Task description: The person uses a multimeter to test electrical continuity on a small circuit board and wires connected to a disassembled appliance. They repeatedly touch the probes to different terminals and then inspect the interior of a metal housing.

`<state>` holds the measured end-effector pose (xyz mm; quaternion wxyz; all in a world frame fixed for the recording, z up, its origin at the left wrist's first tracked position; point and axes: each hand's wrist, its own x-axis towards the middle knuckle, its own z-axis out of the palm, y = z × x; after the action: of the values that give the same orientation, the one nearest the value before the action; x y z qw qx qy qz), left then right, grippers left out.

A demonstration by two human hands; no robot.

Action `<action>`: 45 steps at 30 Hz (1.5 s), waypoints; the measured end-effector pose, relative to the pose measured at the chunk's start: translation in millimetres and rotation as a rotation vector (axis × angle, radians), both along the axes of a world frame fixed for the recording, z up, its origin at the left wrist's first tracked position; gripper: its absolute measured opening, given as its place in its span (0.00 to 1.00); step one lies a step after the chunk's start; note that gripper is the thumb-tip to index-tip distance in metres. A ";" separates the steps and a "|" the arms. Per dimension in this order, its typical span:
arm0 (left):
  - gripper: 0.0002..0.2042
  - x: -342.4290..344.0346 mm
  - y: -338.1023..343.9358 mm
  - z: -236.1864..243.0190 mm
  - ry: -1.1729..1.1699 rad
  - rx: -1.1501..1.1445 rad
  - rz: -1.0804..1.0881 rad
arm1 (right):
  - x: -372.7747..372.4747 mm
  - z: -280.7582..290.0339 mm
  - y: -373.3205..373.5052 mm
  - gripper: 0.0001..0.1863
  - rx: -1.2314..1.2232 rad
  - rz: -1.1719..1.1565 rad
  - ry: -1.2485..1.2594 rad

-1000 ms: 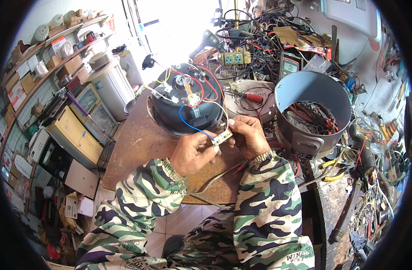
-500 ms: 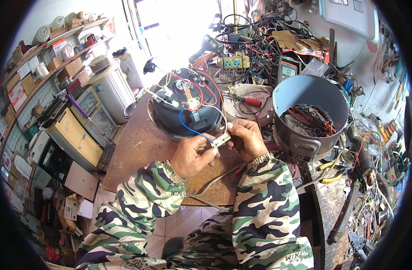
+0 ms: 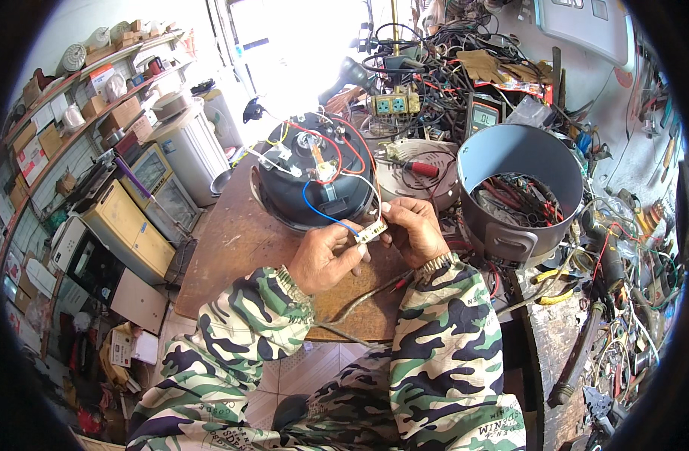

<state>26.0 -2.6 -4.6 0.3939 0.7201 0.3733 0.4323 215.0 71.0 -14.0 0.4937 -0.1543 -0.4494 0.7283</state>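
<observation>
Between both hands is a small pale circuit board (image 3: 372, 231) with little parts on its face. My left hand (image 3: 322, 259) pinches its left end, near a blue wire (image 3: 323, 214). At the other end, the fingertips of my right hand (image 3: 416, 231) close on it beside a white wire. These wires run back to a black upturned appliance base (image 3: 288, 188), which looks like the underside of a rice cooker. Red, yellow and white wires and a metal bracket show on that base. Some fingertips are hidden behind the board.
A brown wooden table (image 3: 232, 255) carries the base. Right of it stand a grey round housing (image 3: 521, 150) holding cables, a beige round part (image 3: 416, 180) with a red-handled tool (image 3: 423, 169), and a multimeter (image 3: 483, 115). Tangled cables (image 3: 435, 68) and clutter crowd the back and right.
Both hands keep their hold on the circuit board, which sits almost in the same place. The whole view has shifted very slightly.
</observation>
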 end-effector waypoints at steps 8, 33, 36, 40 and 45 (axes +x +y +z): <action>0.12 1.3 1.5 -0.9 -0.010 -0.016 -0.009 | 1.8 1.0 -0.7 0.11 0.009 -0.019 -0.008; 0.11 3.6 0.1 -1.0 -0.048 0.002 0.009 | 2.9 2.9 -2.2 0.11 0.013 -0.008 -0.019; 0.13 2.6 0.6 -0.9 -0.019 0.007 -0.004 | 2.5 1.8 -1.1 0.11 0.014 -0.011 -0.017; 0.13 3.0 -0.2 0.1 -0.018 0.006 -0.004 | 2.0 0.9 -0.7 0.11 0.006 -0.012 -0.012; 0.13 3.6 -1.4 2.1 -0.008 0.014 0.000 | 2.3 0.8 -0.6 0.11 0.009 -0.014 -0.021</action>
<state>29.7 -4.0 -2.5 0.3904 0.7211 0.3686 0.4379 217.3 70.5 -13.2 0.4948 -0.1628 -0.4568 0.7211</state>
